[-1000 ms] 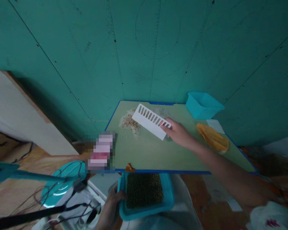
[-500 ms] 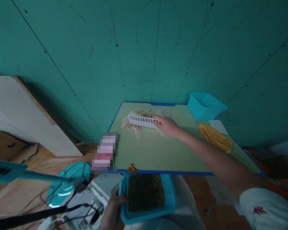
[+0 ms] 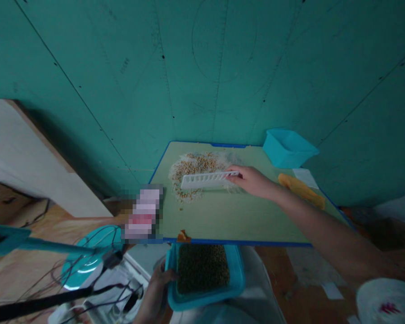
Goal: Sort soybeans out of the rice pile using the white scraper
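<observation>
My right hand [image 3: 253,181] is closed around the right end of a white slotted plastic strip [image 3: 204,181], held on edge just over the table [image 3: 222,220]. Behind and to the left of the strip spread yellowish beans [image 3: 197,164], mixed with pale grains [image 3: 227,158] that look like rice. Below the table's near edge, my left hand [image 3: 159,285] grips the left rim of a blue plastic tub [image 3: 239,274], thumb over the edge. Small dark green beans [image 3: 200,270] cover the tub's inside, with some lighter ones at the upper right.
An open blue bin [image 3: 290,150] stands at the table's back right. Near it lie a yellow cloth [image 3: 302,191] and white paper [image 3: 306,177]. A pixelated pink object [image 3: 143,213] sits at the left edge. Brown tape [image 3: 183,236] marks the front edge; a stand and cables fill the lower left.
My right hand has drawn the white strip toward me and slightly right, with its right end now raised. More of the beans behind it show. My left hand still holds the tub.
</observation>
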Motion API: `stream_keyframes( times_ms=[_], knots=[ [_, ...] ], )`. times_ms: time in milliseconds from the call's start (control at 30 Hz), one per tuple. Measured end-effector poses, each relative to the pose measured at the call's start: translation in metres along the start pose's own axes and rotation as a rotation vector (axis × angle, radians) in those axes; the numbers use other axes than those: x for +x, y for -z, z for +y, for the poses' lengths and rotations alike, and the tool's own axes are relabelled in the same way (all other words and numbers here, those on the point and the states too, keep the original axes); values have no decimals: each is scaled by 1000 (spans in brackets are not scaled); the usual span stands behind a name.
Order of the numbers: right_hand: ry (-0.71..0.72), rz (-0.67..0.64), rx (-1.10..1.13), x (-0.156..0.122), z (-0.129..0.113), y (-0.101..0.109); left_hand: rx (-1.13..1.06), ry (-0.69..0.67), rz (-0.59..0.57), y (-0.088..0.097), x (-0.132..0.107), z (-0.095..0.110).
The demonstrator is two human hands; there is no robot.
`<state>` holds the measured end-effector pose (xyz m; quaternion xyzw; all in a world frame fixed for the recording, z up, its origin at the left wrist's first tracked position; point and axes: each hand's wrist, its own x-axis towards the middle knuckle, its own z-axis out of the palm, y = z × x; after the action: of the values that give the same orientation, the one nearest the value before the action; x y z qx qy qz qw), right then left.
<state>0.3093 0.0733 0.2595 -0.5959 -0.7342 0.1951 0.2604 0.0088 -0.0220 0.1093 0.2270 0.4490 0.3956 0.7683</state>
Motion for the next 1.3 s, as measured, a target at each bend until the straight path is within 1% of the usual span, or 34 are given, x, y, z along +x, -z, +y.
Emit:
stream_keyframes(
  times_ms=[133,267,367,533,633,733,867,967,1067,1200,1300],
  knots=[
    [-8,0,28,1,-3,-9,27,20,-3,-2,-1,2],
    [32,-21,10,3,-6,-21,31,18,39,-5,-5,5],
    [43,-32,-4,3,-10,-26,36,10,49,-6,-7,6],
    [41,-74,16,-7,-16,-24,44,32,25,0,-6,3],
    [29,-99,36,-14,-15,-22,46,24,21,3,-5,1],
    [21,-77,54,-16,-11,-22,49,33,21,1,-3,0],
    [15,-22,74,-7,-8,-25,47,36,10,-1,2,-1],
    [20,-21,39,-3,-9,-28,17,35,33,0,2,-3],
    [31,-56,27,-5,-11,-28,4,44,60,1,-3,-3],
    [35,-77,58,-14,-13,-27,63,56,89,1,-8,1],
    [33,-85,66,-18,-12,-27,93,59,80,3,-6,0]
  ],
)
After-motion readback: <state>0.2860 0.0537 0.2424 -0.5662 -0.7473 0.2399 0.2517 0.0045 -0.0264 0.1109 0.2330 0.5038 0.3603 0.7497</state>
